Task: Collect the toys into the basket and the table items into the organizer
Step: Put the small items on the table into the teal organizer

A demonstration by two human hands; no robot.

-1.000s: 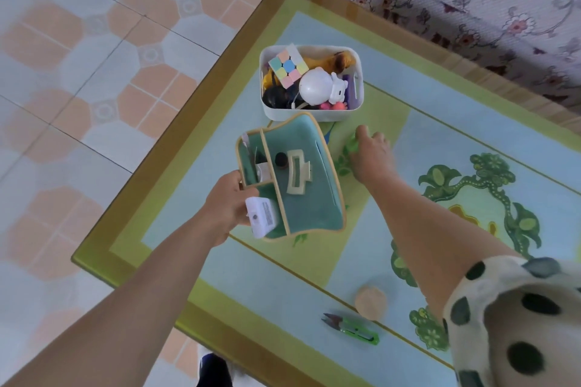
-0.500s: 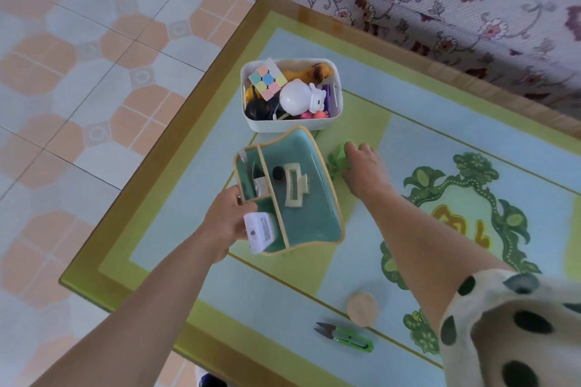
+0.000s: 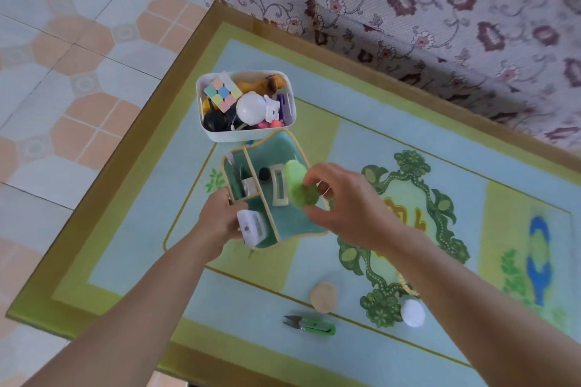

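Nearest the person, well short of either hand's fingers, green-handled thread snips [image 3: 309, 325], a tan round disc [image 3: 323, 297] and a white round puff [image 3: 412, 313] lie uncollected on the patterned table [image 3: 125, 261]. The left hand [image 3: 220, 223] has its fingers curled round the near corner of the teal divided organizer [image 3: 283, 229]. The right hand [image 3: 349, 207] pinches a pale green fuzzy round item [image 3: 297, 187] between thumb and fingertips, over the wide compartment. Held by one corner, the organizer may tip. If so, the white box [image 3: 251, 228] by the left fingers could slide out. Beyond the fingers sits the white plastic basket [image 3: 248, 137] of toys. The box's label is unreadable.
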